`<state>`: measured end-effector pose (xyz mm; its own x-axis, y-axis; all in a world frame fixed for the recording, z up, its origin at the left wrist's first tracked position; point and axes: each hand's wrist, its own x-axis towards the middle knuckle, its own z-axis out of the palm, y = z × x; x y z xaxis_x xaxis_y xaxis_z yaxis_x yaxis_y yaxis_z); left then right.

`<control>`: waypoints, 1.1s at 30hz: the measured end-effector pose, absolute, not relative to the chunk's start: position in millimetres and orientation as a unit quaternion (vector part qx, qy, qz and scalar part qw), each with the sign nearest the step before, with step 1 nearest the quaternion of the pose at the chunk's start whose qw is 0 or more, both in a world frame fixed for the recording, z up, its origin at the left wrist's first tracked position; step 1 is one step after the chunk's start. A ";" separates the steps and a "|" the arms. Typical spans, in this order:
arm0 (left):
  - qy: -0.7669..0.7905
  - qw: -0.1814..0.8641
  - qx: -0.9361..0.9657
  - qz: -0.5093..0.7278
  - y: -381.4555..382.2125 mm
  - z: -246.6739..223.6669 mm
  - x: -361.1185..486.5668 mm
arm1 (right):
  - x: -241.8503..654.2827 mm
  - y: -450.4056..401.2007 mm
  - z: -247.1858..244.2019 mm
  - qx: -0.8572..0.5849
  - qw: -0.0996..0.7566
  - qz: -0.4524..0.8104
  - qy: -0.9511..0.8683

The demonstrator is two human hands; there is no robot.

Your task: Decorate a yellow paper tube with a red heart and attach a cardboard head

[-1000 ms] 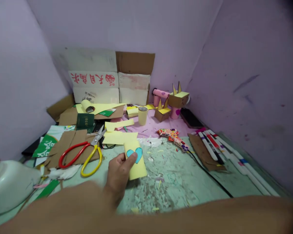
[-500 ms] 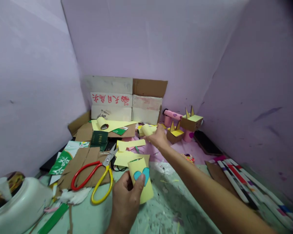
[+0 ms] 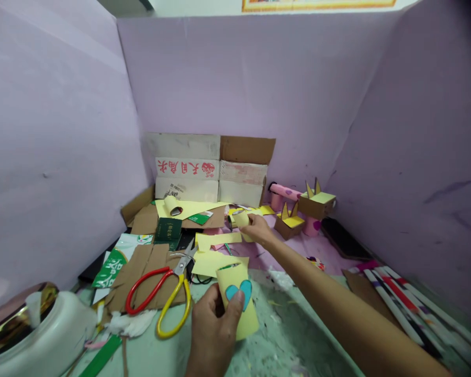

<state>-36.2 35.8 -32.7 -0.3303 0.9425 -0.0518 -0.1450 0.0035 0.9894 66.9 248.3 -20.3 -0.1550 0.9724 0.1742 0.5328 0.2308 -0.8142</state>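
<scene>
My left hand (image 3: pixel 217 319) grips a yellow paper tube (image 3: pixel 246 319) near the front, its thumb on a blue heart (image 3: pixel 246 294). My right hand (image 3: pixel 258 230) is stretched out to the back, closed on a small piece of rolled yellow paper (image 3: pixel 241 219). Beside that roll are more yellow paper pieces (image 3: pixel 217 241). Scissors (image 3: pixel 179 268) with one red and one yellow handle lie open left of my left hand, partly on brown cardboard (image 3: pixel 157 256).
A folded carton (image 3: pixel 188 167) stands at the back wall. Two small cardboard boxes with pointed ears (image 3: pixel 289 226), a pink tube (image 3: pixel 286 191) and a black phone (image 3: pixel 343 238) are at the right back. Markers (image 3: pixel 404 298) lie right; a white container (image 3: pixel 43 335) stands front left.
The view has tilted up and shifted, so things appear lower and further right. The rolled paper at my right hand now shows more upright. My left hand still holds the tube.
</scene>
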 end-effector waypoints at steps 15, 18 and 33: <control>0.531 0.502 0.447 0.515 30.9 -34.5 -14.0 | 182.7 42.2 -40.2 -0.431 0.484 0.533 -0.544; 0.525 0.477 0.510 0.486 28.2 -34.7 -12.5 | 176.4 40.6 -45.6 -0.410 0.466 0.524 -0.583; 0.510 0.419 0.614 0.433 24.4 -37.4 -14.5 | 182.3 38.1 -49.9 -0.380 0.407 0.402 -0.727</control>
<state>-14.5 24.4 -37.4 0.1045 0.9890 0.1044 0.2635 -0.1288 0.9560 182.3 38.1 -49.9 -0.3801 0.8791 0.2876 0.2249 0.3894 -0.8932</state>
